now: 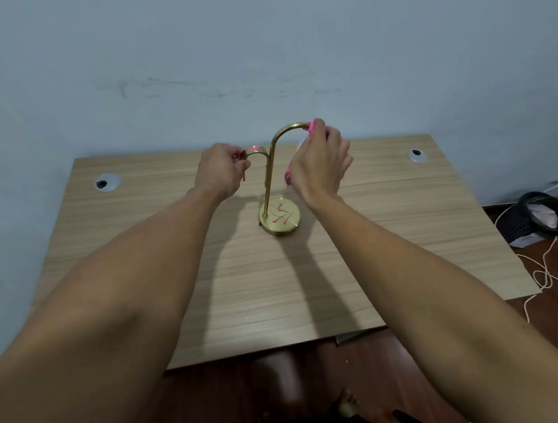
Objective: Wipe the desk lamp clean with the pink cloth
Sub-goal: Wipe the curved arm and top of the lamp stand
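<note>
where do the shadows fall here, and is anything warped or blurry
Head view: the arm shadows fall dark on the wooden desk, running toward the camera from the gold lamp, so the light seems to come from the far side; the wide lens balloons the forearms; the right hand holding the pink cloth looks slightly soft; the left hand is sharper.

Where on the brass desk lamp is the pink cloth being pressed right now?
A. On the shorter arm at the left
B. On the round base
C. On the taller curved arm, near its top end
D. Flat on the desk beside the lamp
C: the right hand holds the pink cloth against the top end of the taller curved arm, well above the round base.
</note>
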